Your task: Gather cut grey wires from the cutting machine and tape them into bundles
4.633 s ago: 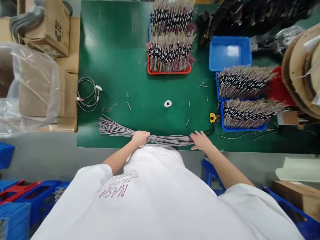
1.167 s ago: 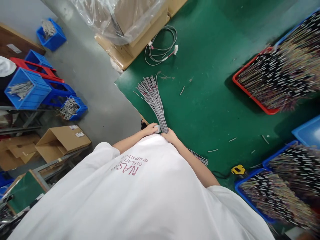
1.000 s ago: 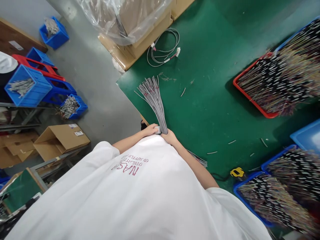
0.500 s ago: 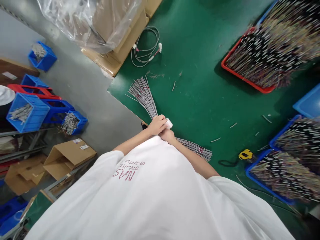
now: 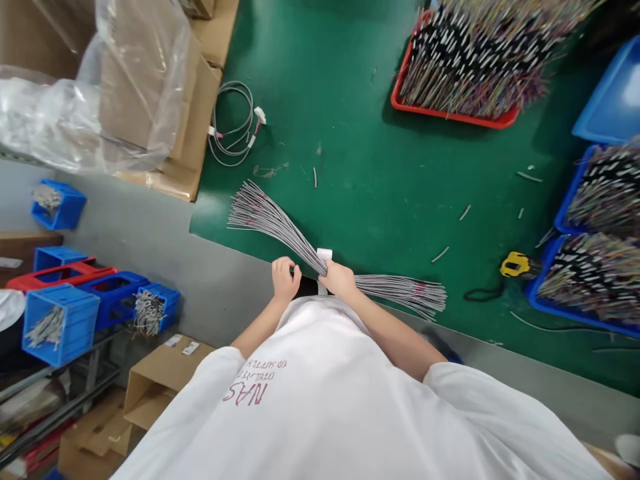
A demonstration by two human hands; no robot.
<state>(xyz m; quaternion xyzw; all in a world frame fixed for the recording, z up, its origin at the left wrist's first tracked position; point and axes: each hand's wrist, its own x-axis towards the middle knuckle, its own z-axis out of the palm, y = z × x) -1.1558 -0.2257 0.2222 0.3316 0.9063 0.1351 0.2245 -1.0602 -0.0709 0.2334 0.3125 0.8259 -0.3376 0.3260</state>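
Gray cable bundle, clamped at its middle in the fingers of your right hand; its ends fan out to both sides of them over the green tabletop. A white tape roll sits just beyond these fingers, beside the bundle. Your left hand is near, to their left, its fingers curled, thumb and forefinger slightly apart. Farther left and beyond lies a coiled cable; beyond and to the right, a filled red tray; well right, a yellow tape measure.
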